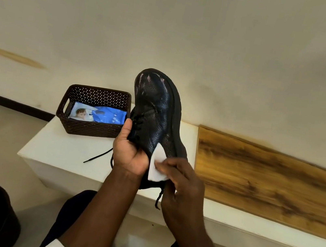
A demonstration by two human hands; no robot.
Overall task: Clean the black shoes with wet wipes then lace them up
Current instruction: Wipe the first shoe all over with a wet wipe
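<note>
Gripping the black shoe (158, 109), the left hand (129, 152) hides its heel; the right hand (179, 179) pinches a wipe (157, 165).

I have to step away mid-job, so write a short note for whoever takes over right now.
Left hand grips the glossy black leather shoe, held toe-up above the white bench.
Right hand presses a folded white wet wipe against the shoe's side near the heel.
Blue wipes pack lies in the brown woven basket.
Done: toe looks wet.
Left: finish wiping; laces hang loose; second shoe not visible.
</note>
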